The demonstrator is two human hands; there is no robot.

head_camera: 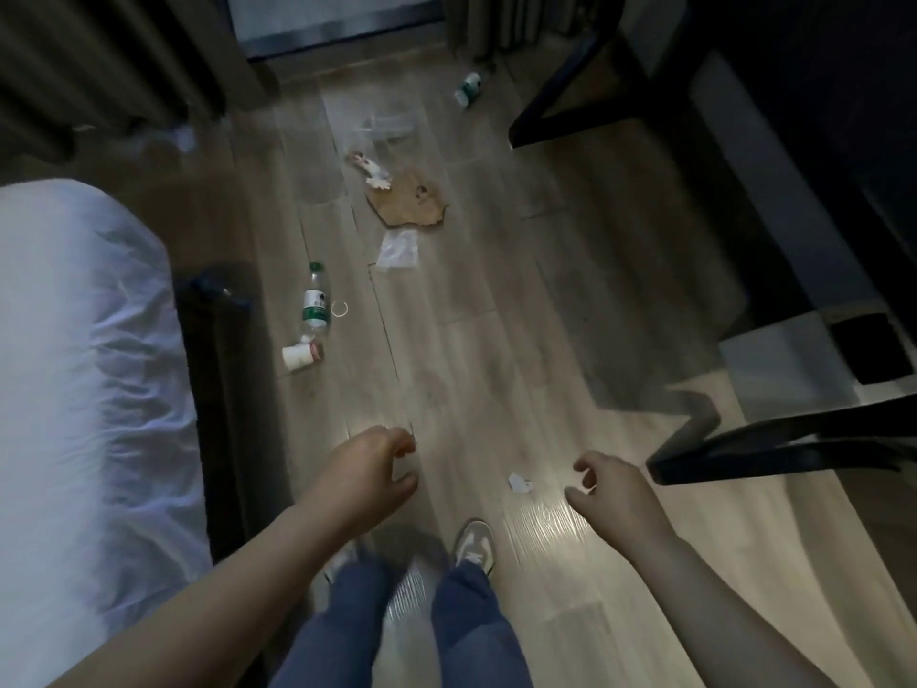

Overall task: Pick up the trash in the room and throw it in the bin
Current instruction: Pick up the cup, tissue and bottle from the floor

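Down at the near edge, both forearms are stretched out over the wood floor (546, 340), backs of the hands up, above blue trouser legs (471, 628) and a light sneaker (474, 546). On the left hand (369, 471) the fingers are loosely curled, thumb a little apart, and nothing is held or touched. Same deal on the right hand (613, 494): fingers hooked loosely, nothing gripped. Between the two hands, closer to the right one, a small white paper scrap (518, 481) is seen lying on the floor, touched by neither. A white-sheeted bed (74, 389) is parked along the left side, and a dark chair leg (794, 451) pokes in from the right.

Further out, near the bed, a paper cup (300, 358) is tipped on its side, with a green-labelled water bottle (316, 302) laid flat just beyond it. What's inside either can't be made out. A thin ring (340, 308) is sat just right of the bottle. Mid-floor, a clear plastic wrapper (397, 248) is found, then a torn brown paper bag (414, 203) with a white crumpled bit (374, 173) at its far-left edge. Beyond that a see-through plastic tray (387, 126) is barely visible, and way back by the curtain (476, 22) a second bottle (469, 86) is lying on its side.
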